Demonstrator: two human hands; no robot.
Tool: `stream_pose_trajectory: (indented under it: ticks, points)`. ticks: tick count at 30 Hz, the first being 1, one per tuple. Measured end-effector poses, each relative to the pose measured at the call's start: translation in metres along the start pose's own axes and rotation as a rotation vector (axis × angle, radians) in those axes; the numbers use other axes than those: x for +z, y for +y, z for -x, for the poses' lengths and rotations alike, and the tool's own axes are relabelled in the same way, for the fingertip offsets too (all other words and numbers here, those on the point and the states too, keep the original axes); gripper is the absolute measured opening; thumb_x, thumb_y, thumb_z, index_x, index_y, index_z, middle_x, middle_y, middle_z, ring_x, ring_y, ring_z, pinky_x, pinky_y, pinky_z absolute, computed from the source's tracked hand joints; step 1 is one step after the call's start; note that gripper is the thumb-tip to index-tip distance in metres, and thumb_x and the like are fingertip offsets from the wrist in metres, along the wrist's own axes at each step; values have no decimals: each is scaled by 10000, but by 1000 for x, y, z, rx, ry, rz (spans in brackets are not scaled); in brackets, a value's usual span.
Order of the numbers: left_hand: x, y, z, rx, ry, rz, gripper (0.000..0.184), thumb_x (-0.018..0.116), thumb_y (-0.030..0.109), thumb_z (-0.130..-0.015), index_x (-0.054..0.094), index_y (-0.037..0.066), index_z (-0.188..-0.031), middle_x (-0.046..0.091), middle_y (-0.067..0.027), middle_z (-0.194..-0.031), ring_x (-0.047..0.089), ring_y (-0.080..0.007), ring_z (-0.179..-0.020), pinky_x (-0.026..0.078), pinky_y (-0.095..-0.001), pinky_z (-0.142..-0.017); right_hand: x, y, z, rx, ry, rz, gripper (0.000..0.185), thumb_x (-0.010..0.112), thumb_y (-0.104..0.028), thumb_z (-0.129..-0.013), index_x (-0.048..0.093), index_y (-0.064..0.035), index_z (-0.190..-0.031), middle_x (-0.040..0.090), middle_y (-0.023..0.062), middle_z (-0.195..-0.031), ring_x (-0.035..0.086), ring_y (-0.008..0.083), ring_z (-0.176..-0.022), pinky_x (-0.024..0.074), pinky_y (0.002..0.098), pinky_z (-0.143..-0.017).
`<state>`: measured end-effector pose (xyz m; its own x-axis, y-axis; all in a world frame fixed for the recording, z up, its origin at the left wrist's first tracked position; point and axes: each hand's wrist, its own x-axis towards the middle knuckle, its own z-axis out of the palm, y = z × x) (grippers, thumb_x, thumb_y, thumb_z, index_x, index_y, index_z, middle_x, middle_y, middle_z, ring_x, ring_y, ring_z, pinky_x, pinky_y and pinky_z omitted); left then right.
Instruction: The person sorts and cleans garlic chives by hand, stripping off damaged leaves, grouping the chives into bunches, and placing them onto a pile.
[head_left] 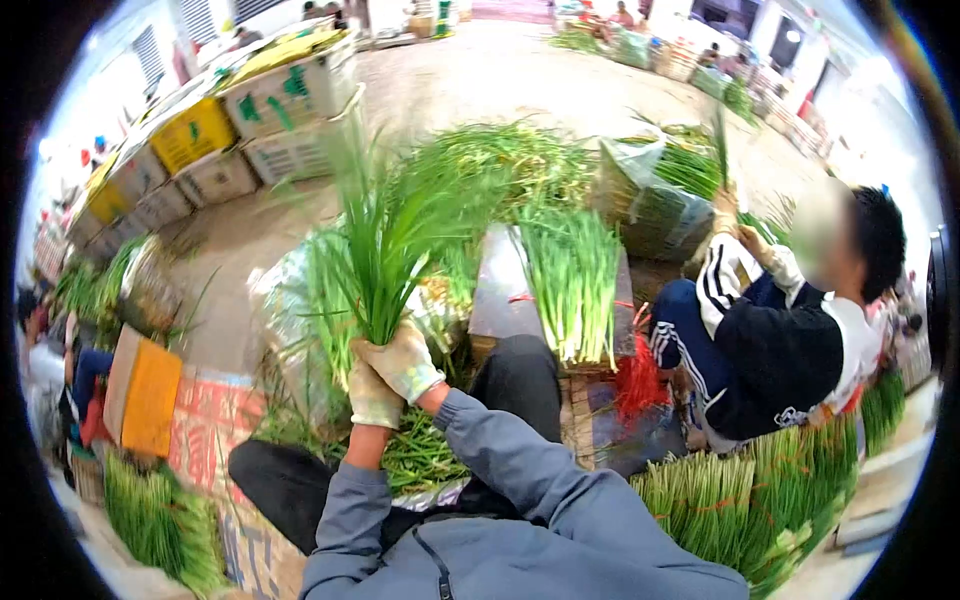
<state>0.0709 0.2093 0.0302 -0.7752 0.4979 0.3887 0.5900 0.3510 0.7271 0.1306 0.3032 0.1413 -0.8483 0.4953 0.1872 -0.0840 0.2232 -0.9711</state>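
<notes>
Both of my hands wear pale work gloves and meet at the base of an upright bunch of green stalks (385,250), whose leaf tips are blurred. My left hand (374,398) wraps the lower end, and my right hand (402,362) closes round the bunch just above and beside it. To the right of them, a sheaf of green stalks with white ends (572,285) lies on a grey board (497,290). A red tie (522,298) shows at that sheaf's side. Red strings (638,385) hang off the board's right corner.
A co-worker (790,320) sits at the right, holding stalks upright. Loose greens (510,165) are heaped behind the board. Tied bundles (750,490) stand at lower right. White and yellow boxes (285,100) are stacked at upper left; an orange-sided carton (152,405) stands at left.
</notes>
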Motion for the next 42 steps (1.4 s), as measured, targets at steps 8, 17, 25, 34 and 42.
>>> stream_pose_trajectory:
  ticks: [8, 17, 25, 34, 42]
  points:
    - [81, 84, -115, -10, -202, 375, 698, 828, 136, -720, 499, -18, -1316, 653, -156, -1205, 628, -230, -1124, 509, -356, -968, -122, -1, -111, -335, 245, 6, 616, 725, -154, -806, 422, 30, -1311, 648, 184, -1130, 629, 346, -1042, 497, 393, -935]
    - [275, -38, -95, -294, -823, 823, 874, 683, 496, -855, 269, 112, -1522, 345, -128, -1546, 394, -304, -1389, 329, -443, -1165, -184, 221, -104, -256, 244, 273, 720, 765, -117, -728, 430, -10, -1357, 597, 212, -1204, 599, 372, -1138, 480, 391, -990]
    - [217, 59, -130, -353, -783, 1019, 873, 665, 471, -900, 187, 154, -1559, 419, -107, -1480, 430, -327, -1346, 365, -518, -1129, -238, 142, -137, 79, 202, 168, 611, 753, -99, -770, 475, 29, -1299, 667, 162, -1096, 664, 255, -1001, 535, 353, -892]
    - [168, 15, -135, -396, -712, 971, 945, 783, 309, -837, 220, 10, -1534, 520, -266, -1380, 515, -321, -1289, 423, -403, -1074, -395, 159, -134, 330, 300, 471, 399, 673, -53, -775, 571, 7, -1156, 667, 57, -873, 622, 164, -734, 523, 288, -706]
    - [144, -8, -92, -547, -610, 820, 836, 727, 262, -881, 262, -53, -1500, 608, -213, -1285, 605, -248, -1154, 472, -337, -991, -359, 250, -87, 673, 355, 765, 967, 733, -522, -779, 352, 49, -1460, 536, 324, -1338, 539, 399, -1260, 436, 402, -1065]
